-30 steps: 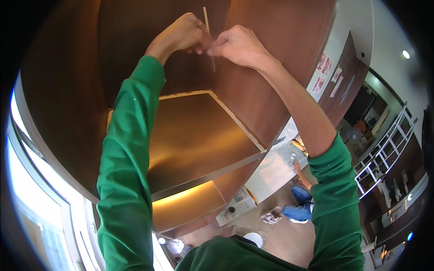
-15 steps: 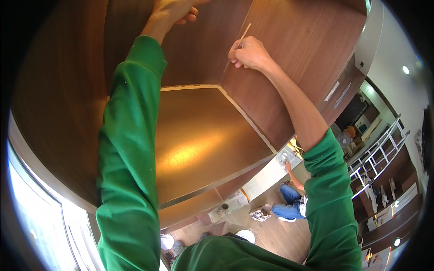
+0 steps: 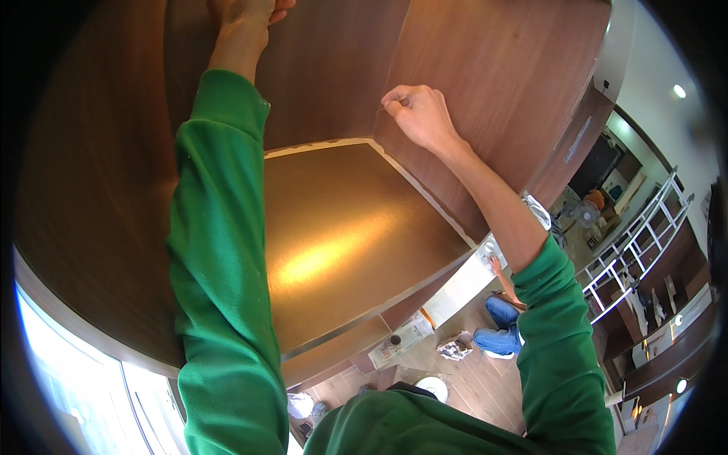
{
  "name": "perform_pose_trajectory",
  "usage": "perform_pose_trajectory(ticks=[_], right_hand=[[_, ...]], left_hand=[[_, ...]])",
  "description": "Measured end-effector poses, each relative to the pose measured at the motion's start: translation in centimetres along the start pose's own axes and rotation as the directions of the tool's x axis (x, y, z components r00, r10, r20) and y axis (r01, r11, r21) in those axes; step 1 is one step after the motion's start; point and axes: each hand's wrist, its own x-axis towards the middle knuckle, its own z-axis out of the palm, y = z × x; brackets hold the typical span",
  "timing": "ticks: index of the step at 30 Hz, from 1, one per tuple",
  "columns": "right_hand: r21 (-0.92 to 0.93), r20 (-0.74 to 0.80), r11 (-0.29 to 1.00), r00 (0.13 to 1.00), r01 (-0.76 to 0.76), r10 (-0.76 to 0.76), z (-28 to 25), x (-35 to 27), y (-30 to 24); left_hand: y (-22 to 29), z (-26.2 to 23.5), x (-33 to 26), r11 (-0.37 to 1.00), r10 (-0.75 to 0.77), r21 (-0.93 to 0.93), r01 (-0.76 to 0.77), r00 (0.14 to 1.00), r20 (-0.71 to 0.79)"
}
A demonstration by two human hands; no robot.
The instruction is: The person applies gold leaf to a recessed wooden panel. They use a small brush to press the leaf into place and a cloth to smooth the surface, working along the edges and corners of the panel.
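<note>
My right hand is closed in a pinch in front of the reddish-brown wood side panel, close to the inner corner. The thin wooden stick it grips is now almost wholly hidden by the fingers. At the top edge my left hand is raised beside the dark brown back panel. Its visible fingers are curled, and the picture edge cuts off the rest, so what they hold cannot be made out. Below both hands lies a shiny bronze-coloured shelf panel, with pale ragged strips along its back and right edges.
Down below, a person in blue jeans reaches toward a long white board. Newspaper and a white round lid-like thing are on the lower level. A metal ladder stands right; a bright window is lower left.
My right hand has lowered slightly, and the stick that stuck up from it no longer shows. The left hand has moved left and up, further out of view. The view has shifted a little.
</note>
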Motion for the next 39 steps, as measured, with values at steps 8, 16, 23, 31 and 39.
perform_pose_trajectory(ticks=[8, 16, 23, 31, 39], right_hand=[[-0.47, 0.048, 0.803, 0.919, 0.366, -0.391, 3.5, -5.2, 1.5], [-0.577, 0.087, 0.753, 0.94, 0.317, -0.329, 4.7, -5.1, 1.4], [-0.65, 0.001, 0.721, 0.949, 0.241, -0.316, 5.9, -4.1, 1.0], [-0.72, -0.082, 0.683, 0.961, 0.125, -0.263, 7.8, -3.4, 0.4], [-0.724, -0.11, 0.685, 0.967, 0.081, -0.231, 8.4, -3.2, 0.0]], left_hand=[[-1.5, 0.6, 0.9, 0.997, -0.029, -0.077, 0.031, 0.999, 0.02], [-1.8, 0.6, 1.6, 0.998, -0.053, 0.042, 0.051, 0.997, 0.058], [-1.7, 0.5, 1.9, 0.997, -0.056, 0.059, 0.052, 0.997, 0.054], [-1.9, 0.5, 1.1, 0.996, -0.057, 0.069, 0.051, 0.995, 0.083], [-1.8, 0.6, 1.3, 0.996, -0.051, 0.08, 0.044, 0.995, 0.088]])
